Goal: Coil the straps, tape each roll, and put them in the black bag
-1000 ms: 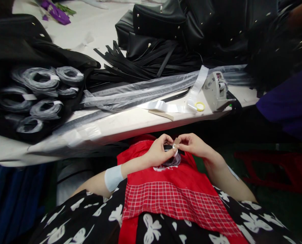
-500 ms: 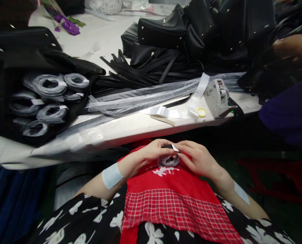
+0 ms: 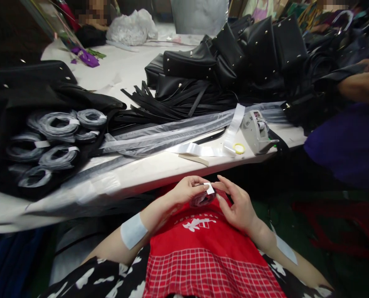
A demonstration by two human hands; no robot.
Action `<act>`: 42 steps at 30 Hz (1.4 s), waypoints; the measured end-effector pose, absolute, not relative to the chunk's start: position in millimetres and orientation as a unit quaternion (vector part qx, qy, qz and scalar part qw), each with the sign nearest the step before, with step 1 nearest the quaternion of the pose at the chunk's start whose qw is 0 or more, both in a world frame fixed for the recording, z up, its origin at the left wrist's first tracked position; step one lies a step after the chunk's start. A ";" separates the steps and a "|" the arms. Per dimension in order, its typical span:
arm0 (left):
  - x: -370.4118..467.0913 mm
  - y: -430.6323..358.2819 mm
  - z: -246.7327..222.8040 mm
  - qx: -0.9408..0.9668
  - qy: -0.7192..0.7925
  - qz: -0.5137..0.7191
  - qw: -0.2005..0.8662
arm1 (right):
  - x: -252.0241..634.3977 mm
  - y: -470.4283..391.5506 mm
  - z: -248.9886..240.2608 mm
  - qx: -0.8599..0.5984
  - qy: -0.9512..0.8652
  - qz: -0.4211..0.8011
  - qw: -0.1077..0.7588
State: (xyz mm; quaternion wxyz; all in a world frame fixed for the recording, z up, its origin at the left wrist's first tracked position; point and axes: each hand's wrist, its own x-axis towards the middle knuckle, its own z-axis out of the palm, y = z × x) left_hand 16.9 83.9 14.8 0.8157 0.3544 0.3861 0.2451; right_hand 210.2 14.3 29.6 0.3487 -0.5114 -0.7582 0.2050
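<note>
Over my lap, my left hand is closed on a small coiled strap that looks wrapped in clear plastic. A white piece of tape sits on top of the coil, by my left thumb. My right hand is beside the coil on the right, its thumb and fingers spread apart. Its fingertips are close to the tape; whether they touch it I cannot tell. Several similar taped coils lie on black material at the left of the table.
On the white table stand a tape dispenser and a yellow ring. Long plastic-wrapped straps, loose black straps and black bags lie behind. A co-worker's arm reaches in at the right.
My right hand has opened and drawn slightly away from the coil. The white tape now lies flat across it. The view has tilted up, showing more of the table's far side.
</note>
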 end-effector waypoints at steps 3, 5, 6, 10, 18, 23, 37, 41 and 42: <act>14.4 85.6 15.4 0.353 0.391 0.250 0.812 | 205.2 13.3 31.6 -0.490 -0.783 0.189 0.334; 14.2 86.0 14.2 0.355 0.387 0.250 0.814 | 203.7 15.2 33.5 -0.472 -0.798 0.193 0.321; 14.5 86.0 13.3 0.353 0.383 0.251 0.816 | 204.6 17.9 33.8 -0.460 -0.806 0.196 0.315; 17.4 84.5 8.8 0.342 0.401 0.266 0.807 | 233.6 48.6 28.7 -0.451 -0.816 0.163 0.323; 20.0 73.0 1.1 0.344 0.430 0.269 0.790 | 398.2 152.4 20.2 -0.783 -0.457 0.000 0.423; 27.8 68.3 -2.1 0.340 0.413 0.270 0.801 | 435.0 182.6 6.5 -0.782 -0.435 0.113 0.433; 37.8 72.1 0.8 0.343 0.428 0.286 0.786 | 440.6 138.7 -17.2 -0.763 -0.346 0.225 0.498; 39.1 74.6 1.0 0.378 0.425 0.301 0.766 | 434.2 140.1 -18.3 -0.780 -0.318 0.244 0.481; 38.7 75.1 0.8 0.392 0.422 0.305 0.758 | 429.3 138.4 -18.0 -0.783 -0.315 0.251 0.473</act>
